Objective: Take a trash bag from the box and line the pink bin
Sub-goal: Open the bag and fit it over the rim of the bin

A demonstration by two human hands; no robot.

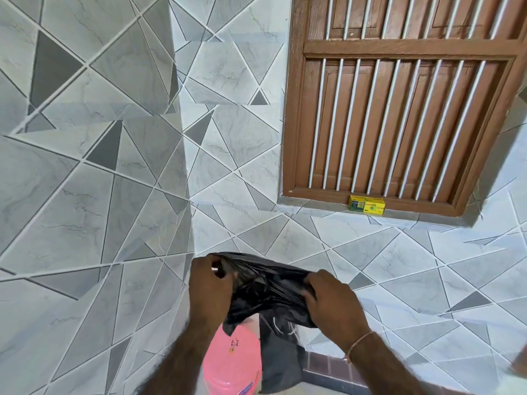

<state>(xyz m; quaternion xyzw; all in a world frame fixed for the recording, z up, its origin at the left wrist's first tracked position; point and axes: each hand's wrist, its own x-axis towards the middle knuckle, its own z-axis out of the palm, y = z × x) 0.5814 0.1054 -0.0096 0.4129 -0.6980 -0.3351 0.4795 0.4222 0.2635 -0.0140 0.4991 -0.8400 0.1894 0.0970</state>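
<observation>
1. Left hand (209, 283): closed in a fist on the left edge of a thin, glossy black plastic trash bag (268, 289); film bunched and pinched between thumb and fingers.
2. Black bag: held up in front of the grey, geometrically patterned tiled wall (114, 195), stretched between both hands; heavily creased and shiny, upper edge gathered into folds; lower part hanging slack and draping down towards the bin. Cannot tell whether the mouth is open.
3. Round pink plastic bin (232, 363): low in view, directly under the hands, partly covered by the left forearm and by the hanging bag; small printed mark and a sticker visible on its pink surface. Interior hidden; contents cannot be told. Bag not yet fitted over the rim.
4. Right hand (330, 297): fingers curled and clamped on the right edge of the bag, knuckles uppermost; thin thread band on the wrist.
5. Small yellow and green cardboard box (367, 204): lying on the sill at the foot of the brown wooden window frame with pale vertical bars (399, 109), well apart from hands and bin, up and to the right. Contents not visible.
</observation>
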